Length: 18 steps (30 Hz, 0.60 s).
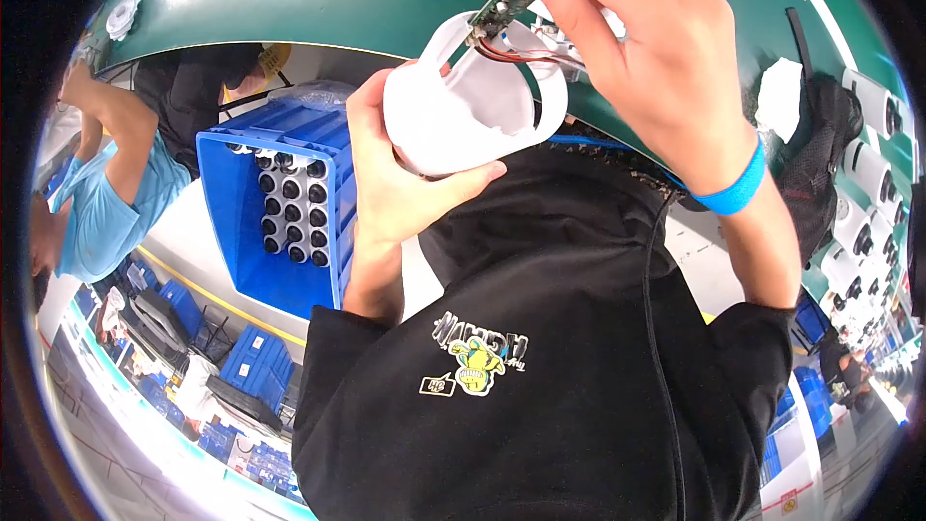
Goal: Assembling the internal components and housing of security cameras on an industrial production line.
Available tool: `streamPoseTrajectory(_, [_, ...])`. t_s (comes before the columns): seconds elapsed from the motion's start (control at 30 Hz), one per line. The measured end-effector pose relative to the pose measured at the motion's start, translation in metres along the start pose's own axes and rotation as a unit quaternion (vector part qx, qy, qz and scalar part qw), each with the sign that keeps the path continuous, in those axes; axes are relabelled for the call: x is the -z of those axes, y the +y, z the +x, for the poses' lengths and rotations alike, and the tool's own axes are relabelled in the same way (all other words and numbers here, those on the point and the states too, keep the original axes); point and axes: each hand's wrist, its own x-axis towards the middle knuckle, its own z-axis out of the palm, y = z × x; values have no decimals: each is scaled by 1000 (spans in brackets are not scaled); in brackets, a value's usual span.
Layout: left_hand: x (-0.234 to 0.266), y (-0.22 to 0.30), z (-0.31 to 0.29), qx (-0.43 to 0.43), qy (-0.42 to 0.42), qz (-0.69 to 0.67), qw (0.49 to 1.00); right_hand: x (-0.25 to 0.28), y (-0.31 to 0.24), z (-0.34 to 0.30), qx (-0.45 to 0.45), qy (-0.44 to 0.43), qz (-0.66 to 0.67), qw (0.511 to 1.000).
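My left hand (400, 178) is wrapped round a white plastic housing (424, 121), hollow and open on the side facing up and right, with a loop-shaped rim. Between the thumb and fingers of my right hand (656, 48), a narrow green circuit board (506, 2) is pinched above that rim. Red and dark wires (511, 53) run from the board's lower end toward the right, under my right hand, where their far end is hidden. The board's lower end is at the housing's edge; whether they touch, I cannot tell. A blue band circles my right wrist.
A blue bin (217, 222) holding several white cylinders with black ends stands left of my arm. The green table (318, 0) lies ahead, with a white ring-shaped part (121, 19) at far left. White units (854, 222), a black mesh bag (815, 150) and another person (125, 193) flank me.
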Motion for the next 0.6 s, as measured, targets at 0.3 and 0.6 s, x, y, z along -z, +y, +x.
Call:
streamPoseTrajectory(0.3, [5,21,22,-18,-20,174,984,24,-26,46,-92,-380,-277,877])
streamPoseTrajectory(0.6, [29,49,66,-29,-134,279,950,28,4,64,-39,-565,-243,788])
